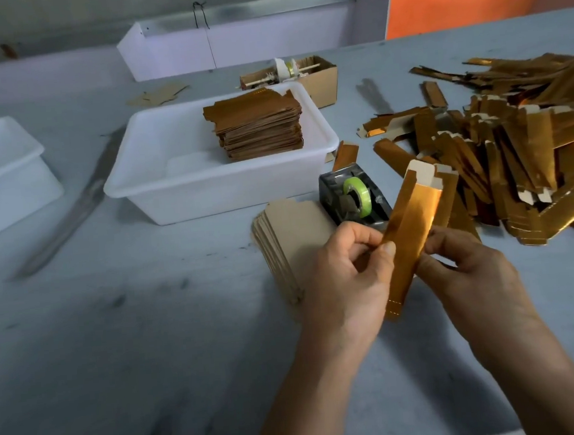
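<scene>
Grey table (134, 349), white tub (225, 198), tape dispenser (352, 198), beige card stack (293, 230), gold carton pile (514, 151), cardboard box (323, 84)

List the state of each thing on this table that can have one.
gold carton, partly folded, held above the table
left hand, pinching the carton's left edge
right hand, gripping its right side
tape dispenser, loaded with a green roll
white tub, open, holding a stack of gold sheets
brown stack, flat beside the dispenser
gold pile, loose heap on the table
cardboard box, open
</scene>
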Motion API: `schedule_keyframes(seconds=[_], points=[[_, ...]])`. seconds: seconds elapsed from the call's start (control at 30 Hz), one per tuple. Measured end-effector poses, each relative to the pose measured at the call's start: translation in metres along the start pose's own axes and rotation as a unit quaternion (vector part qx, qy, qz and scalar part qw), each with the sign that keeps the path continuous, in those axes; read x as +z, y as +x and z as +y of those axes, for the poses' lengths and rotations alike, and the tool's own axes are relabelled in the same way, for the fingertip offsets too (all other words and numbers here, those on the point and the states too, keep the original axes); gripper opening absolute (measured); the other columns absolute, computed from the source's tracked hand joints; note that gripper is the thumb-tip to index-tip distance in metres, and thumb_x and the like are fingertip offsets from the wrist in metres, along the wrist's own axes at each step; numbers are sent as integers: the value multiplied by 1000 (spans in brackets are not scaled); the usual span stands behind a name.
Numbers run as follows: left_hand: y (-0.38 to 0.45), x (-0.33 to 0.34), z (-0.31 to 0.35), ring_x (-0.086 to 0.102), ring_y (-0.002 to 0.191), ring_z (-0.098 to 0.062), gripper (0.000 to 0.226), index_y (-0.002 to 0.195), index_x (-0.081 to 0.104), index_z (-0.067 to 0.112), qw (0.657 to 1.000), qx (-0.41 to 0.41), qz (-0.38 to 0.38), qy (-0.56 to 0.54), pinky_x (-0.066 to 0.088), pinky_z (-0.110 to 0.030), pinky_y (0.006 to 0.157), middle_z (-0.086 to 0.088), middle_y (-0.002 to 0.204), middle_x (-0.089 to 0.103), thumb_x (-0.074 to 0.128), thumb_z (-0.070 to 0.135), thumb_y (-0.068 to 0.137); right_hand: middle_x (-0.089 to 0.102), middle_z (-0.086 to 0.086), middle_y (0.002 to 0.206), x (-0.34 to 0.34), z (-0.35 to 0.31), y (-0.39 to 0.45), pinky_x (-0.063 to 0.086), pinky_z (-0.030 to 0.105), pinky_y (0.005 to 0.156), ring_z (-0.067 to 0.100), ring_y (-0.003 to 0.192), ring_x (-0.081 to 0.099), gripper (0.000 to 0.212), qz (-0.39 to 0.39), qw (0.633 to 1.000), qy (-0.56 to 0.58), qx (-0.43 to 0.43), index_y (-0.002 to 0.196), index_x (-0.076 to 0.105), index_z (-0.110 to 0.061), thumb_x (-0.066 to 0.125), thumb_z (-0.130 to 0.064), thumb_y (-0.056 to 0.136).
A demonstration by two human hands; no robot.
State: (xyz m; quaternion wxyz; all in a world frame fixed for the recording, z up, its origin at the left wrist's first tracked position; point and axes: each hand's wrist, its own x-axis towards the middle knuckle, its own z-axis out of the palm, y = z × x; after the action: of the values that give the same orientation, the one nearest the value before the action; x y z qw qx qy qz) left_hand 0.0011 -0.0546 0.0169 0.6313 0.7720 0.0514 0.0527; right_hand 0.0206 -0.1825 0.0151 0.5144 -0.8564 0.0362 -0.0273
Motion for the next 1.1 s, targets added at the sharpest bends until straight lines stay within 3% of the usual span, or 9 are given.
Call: schedule_keyframes(seconds=[0.23,0.4,0.53,0.6,0.73,0.8,0.87,1.03,1.1], points=[[-1,0,-2,60,62,2,5,94,61,24,1000,7,-12,-9,45,-12,53,12,73,67,59,28,94,55,-12,109,2,3,0,36,21,69,11,94,51,22,11,1000,-2,-10,65,60,-23,63,-16,85],[-2,0,-2,60,62,0,4,90,61,24,999,34,-6,-3,48,-15,54,11,71,66,60,25,93,56,-21,101,2,6,1,33,14,63,-5,80,51,17,10,1000,5,-13,68,61,-27,65,-19,83],[-3,2,-4,62,65,-8,6,88,61,25,999,43,-3,-14,57,-33,60,8,74,68,60,27,93,56,-25,97,2,8,2,33,16,60,-3,74,53,22,6,1000,-3,-4,67,60,-31,64,-16,82],[-3,2,-4,59,63,-5,7,88,60,26,999,50,-8,-14,54,-28,59,9,74,67,58,32,91,57,-27,98,2,8,3,34,15,61,-9,76,55,23,4,1000,7,-7,67,60,-34,65,-16,81],[-1,-1,-4,54,61,-2,10,87,58,28,999,36,-28,-23,49,-26,59,16,67,61,56,38,86,61,-22,99,5,6,2,41,6,64,-9,85,58,7,8,999,22,-23,71,64,-37,59,-41,68],[-1,-2,-3,50,58,-4,9,86,57,30,999,34,-36,-21,47,-31,57,14,64,59,55,39,84,61,-21,101,6,7,2,41,3,66,-3,87,59,23,6,999,21,-36,80,61,-46,52,-49,59],[-1,-3,-2,49,56,-4,10,86,56,31,999,35,-37,-15,45,-29,56,12,63,59,55,40,84,62,-18,102,7,9,3,40,1,69,3,86,60,25,8,999,25,-45,81,61,-49,52,-50,58],[-1,-5,-5,53,55,-1,8,86,56,37,998,46,-26,18,44,-18,56,12,65,64,56,43,80,59,-18,104,10,22,5,44,24,79,10,96,59,17,24,996,24,-85,82,60,-42,67,-36,67],[1,-4,-6,54,56,0,14,85,56,41,998,51,-10,26,44,-17,56,15,65,64,55,51,76,59,-13,102,9,24,7,44,26,78,10,95,57,18,26,994,-1,-107,77,60,-37,77,-35,70]])
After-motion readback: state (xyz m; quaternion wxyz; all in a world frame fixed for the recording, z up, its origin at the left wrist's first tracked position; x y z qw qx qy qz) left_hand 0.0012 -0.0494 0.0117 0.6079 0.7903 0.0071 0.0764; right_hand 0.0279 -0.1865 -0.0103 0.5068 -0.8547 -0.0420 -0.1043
